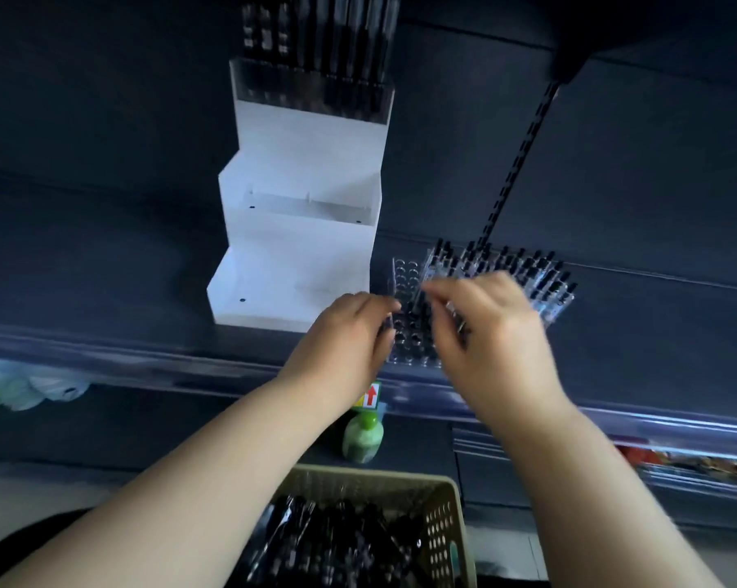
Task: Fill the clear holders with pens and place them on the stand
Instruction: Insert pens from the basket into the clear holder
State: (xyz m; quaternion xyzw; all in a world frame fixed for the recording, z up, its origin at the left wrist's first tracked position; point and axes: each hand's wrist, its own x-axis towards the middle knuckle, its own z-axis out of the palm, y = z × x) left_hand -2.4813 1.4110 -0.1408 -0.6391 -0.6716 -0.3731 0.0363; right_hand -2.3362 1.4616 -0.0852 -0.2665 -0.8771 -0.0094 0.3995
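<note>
Directly ahead, we note both hands raised over a dark shelf (103, 269). Between them stands the empty clear holder (409, 320), its rows of round holes showing.

The left hand (350, 333) is at that holder's left edge, fingers curled against the clear wall and gripping it. The right hand (485, 333) hangs over the holder's right side with thumb and forefinger drawn close together. It is blurred, and we cannot tell whether it holds anything.

Just beyond the right hand, on the same shelf, lies a filled clear holder (502, 278) packed with black pens.

To the left of both holders stands the white stand (299, 269), which has three steps. Its top step carries another pen-filled holder (311, 91). The two lower steps show bare white surface.

Below the forearms, nearest to us, a perforated tan basket (447, 515) holds loose black pens (337, 545). A green bottle (362, 439) stands just beyond the basket, on a lower level.
</note>
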